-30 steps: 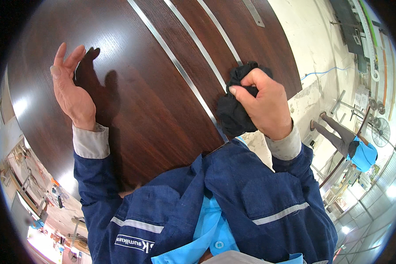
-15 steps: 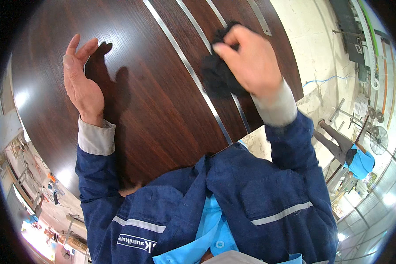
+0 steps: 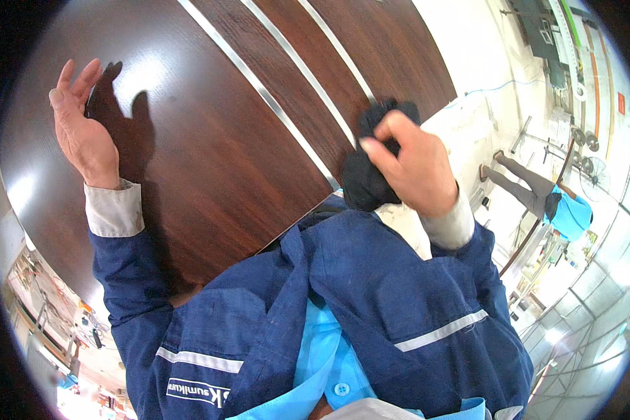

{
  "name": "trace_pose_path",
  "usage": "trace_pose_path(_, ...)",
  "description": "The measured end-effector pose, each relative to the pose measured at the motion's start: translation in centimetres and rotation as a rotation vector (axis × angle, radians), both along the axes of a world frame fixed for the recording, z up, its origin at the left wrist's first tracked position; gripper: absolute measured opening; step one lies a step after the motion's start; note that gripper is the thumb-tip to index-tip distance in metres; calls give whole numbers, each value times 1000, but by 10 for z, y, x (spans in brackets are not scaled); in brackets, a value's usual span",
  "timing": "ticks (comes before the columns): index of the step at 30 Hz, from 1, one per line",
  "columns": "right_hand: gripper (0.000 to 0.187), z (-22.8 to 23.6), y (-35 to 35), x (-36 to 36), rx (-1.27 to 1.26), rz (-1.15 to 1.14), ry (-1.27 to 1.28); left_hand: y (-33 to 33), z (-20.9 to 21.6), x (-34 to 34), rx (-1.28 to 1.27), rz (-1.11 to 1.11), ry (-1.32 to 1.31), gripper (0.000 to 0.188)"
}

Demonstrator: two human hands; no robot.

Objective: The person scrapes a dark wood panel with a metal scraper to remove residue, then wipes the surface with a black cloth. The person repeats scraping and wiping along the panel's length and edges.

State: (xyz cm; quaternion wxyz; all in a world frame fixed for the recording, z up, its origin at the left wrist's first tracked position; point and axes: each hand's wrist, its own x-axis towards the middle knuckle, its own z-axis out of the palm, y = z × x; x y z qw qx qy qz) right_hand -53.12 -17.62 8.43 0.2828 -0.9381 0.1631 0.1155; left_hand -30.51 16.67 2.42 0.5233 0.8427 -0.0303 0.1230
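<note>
A dark brown wood-grain panel with several silver metal strips set across it lies in front of me. My right hand is closed on a bunched black cloth, at the panel's near right edge and over the ends of two strips. Part of the cloth hangs past that edge. Over the left side of the panel, my left hand is held with fingers apart and nothing in it, casting a shadow on the glossy surface beside it.
At the far right, a person in a light blue shirt stands on the pale floor, near a round fan. A thin blue cord runs over the floor beyond the panel. Workshop clutter and cables lie at the lower left.
My right hand has drawn the black cloth toward me along the strips to the panel's near edge. The view has shifted, and my left hand, still open, appears farther left.
</note>
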Motion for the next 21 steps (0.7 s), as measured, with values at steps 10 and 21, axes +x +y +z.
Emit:
trace_pose_path(10, 36, -38, 12, -102, 1038, -732, -432, 5, -7, 7, -72, 12, 16, 72)
trace_pose_path(21, 29, -58, 58, -60, 1073, -806, -249, 0, -1, -5, 30, -22, 24, 72)
